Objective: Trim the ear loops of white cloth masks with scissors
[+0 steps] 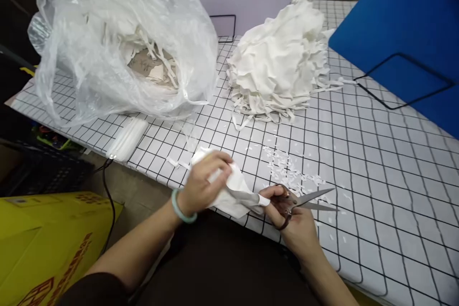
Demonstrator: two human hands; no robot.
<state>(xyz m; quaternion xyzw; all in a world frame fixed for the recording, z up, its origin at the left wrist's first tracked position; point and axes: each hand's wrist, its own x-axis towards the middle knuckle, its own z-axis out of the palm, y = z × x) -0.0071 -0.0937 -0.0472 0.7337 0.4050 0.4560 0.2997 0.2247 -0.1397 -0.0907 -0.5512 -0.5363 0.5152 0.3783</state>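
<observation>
Yellow carton (pixel 46 244): red printed characters run along its lower face, cut off by the frame edge and too slanted to read.
Brown card inside the clear plastic bag (pixel 147 64): faint dark marks, not legible.
Elsewhere: no readable text, brand or number.

The handles of the scissors (pixel 301 203) were mostly hidden inside the right hand (pixel 292 222), and the blade pivot was covered by its fingers. Part of the white cloth (pixel 233 191) was concealed under the left hand (pixel 202 186). The contents of the plastic bag (pixel 118 43) were blurred by the film and could not be told apart. The blue board (pixel 401 28) was cut off at the right and top edges, the yellow box (pixel 43 244) at the left and bottom. The print on the box was too incomplete to be read.
</observation>
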